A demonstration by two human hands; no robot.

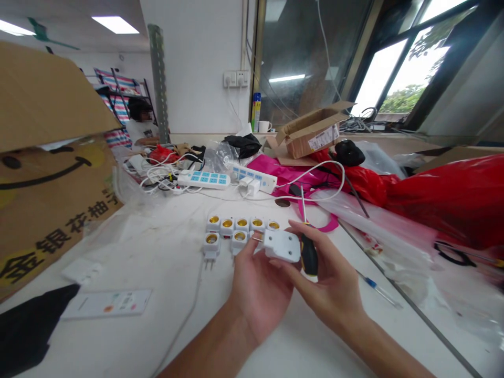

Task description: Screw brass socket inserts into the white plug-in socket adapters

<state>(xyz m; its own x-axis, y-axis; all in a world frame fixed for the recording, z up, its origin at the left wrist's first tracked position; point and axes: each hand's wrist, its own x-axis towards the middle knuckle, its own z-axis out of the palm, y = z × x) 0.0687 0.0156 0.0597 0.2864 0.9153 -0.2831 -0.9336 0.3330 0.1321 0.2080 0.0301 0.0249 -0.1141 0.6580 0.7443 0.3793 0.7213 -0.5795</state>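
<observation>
My left hand (258, 294) is closed on a white plug-in lamp socket (282, 245). Its flat back with several small holes faces me, and its metal prongs point left by my thumb. My right hand (334, 286) grips a screwdriver (310, 257) with a black and yellow handle, its metal shaft pointing up and away. Fingers of the right hand also touch or nearly touch the socket's right end. Just beyond the hands, more lamp sockets (242, 224) with brass-coloured threads stand in two rows; my left hand hides part of the nearer row.
Power strips (203, 179) and tangled white cables lie farther back. A cardboard box (51, 199) stands at the left, near a white card (108, 304). On the right are red plastic bags (441, 194), clear plastic and a thin blue-tipped tool (378, 291). Another person (142, 126) sits in the background.
</observation>
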